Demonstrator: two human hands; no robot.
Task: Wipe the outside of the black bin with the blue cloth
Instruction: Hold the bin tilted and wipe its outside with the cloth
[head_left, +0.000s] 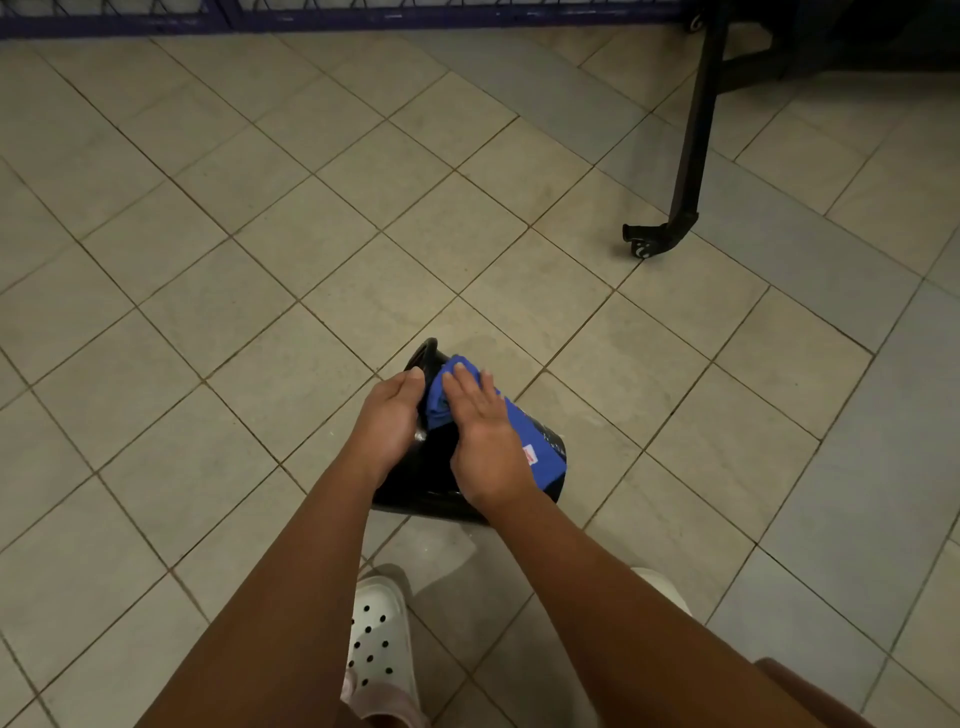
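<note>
The black bin (415, 483) lies on its side on the tiled floor, low in the middle of the head view. A blue cloth (535, 431) with a small white-and-red label is draped over the bin's upper side. My right hand (483, 441) lies flat on the cloth, fingers straight, pressing it against the bin. My left hand (387, 415) rests against the bin's left side, its fingers bent round the curved wall beside the cloth. Both hands hide much of the bin's top.
Beige floor tiles (260, 260) spread all around. A black metal leg with a small caster (647, 244) stands to the upper right. A dark blue railing (311, 15) runs along the top edge. My white clog (379, 634) is just below the bin.
</note>
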